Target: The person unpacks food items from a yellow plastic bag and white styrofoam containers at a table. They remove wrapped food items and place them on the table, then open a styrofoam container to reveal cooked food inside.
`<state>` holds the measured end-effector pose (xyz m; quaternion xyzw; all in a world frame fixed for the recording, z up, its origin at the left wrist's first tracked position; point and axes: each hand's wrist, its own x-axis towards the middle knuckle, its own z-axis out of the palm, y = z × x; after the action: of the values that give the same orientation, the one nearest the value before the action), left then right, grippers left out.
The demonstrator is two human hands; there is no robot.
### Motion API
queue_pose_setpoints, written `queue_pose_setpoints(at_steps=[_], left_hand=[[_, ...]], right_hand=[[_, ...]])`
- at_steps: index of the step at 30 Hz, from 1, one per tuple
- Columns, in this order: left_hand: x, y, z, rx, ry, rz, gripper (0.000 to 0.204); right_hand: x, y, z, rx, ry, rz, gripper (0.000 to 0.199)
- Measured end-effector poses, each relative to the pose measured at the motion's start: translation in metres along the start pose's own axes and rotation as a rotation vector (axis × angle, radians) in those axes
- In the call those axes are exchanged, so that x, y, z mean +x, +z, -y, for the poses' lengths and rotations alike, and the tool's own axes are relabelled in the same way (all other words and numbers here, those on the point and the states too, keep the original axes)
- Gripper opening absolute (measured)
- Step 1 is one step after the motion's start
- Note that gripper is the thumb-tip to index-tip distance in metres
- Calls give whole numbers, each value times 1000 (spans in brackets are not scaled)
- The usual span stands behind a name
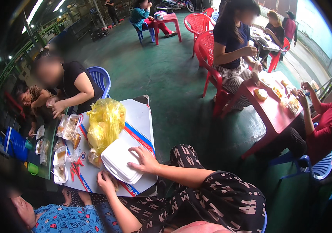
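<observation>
White foam takeout box (118, 160) is on the table (139, 109) in the head view, just beside a yellow plastic bag (105, 120). Right hand (144, 160) is spread loosely over its lid, not clenched. Left hand (106, 182) is by the box's near side, can't really tell if it's gripping anything.

I see one yellow bag (107, 114) left of centre, one closed white box (120, 161) below it, and at least two open white boxes (60, 165) farther left. Two red surfaces (278, 116) stand top and right; at least three blue chairs (100, 77), three red chairs (198, 23), one motorbike (178, 6) up top. The chillies (75, 169) bunch beyond counting.
</observation>
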<state>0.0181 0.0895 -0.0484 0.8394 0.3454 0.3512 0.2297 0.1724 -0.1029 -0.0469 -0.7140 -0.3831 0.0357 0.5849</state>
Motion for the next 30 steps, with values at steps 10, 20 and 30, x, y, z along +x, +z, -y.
queue_pose_setpoints(at_steps=[10, 20, 30], left_hand=[[-4, 1, 2, -17, 6, -10, 25], [-5, -2, -12, -23, -23, -9, 26], [-4, 0, 1, 4, -2, -16, 25]], right_hand=[[-2, 1, -1, 0, 10, 0, 57], [-2, 2, -4, 2, 3, -5, 56], [-2, 1, -1, 23, 1, -10, 56]])
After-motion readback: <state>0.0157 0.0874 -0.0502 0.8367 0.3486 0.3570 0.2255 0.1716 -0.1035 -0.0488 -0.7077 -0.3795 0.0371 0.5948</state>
